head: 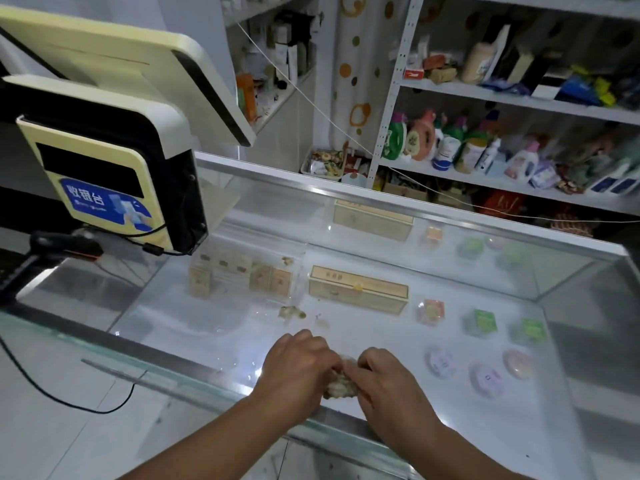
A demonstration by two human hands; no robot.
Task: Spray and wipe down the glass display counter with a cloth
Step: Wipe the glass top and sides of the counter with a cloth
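Both hands meet at the near edge of the glass bench (381, 265): the left hand (298, 368) and right hand (384, 379) close together around a crumpled wad of cloth (341, 384) pressed on the glass. Crumbs (292, 311) lie just beyond; the register (104, 174) crowds the left end, while the right side stays open

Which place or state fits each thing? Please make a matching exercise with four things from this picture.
Things:
1. crumpled cloth
2. payment terminal
3. long tan box
4. detergent bottles

Places or states:
A. on the white shelf behind the counter
B. held between both hands
C. standing at the counter's left end
D. inside the case, under the glass

Pairs: 1-B, 2-C, 3-D, 4-A
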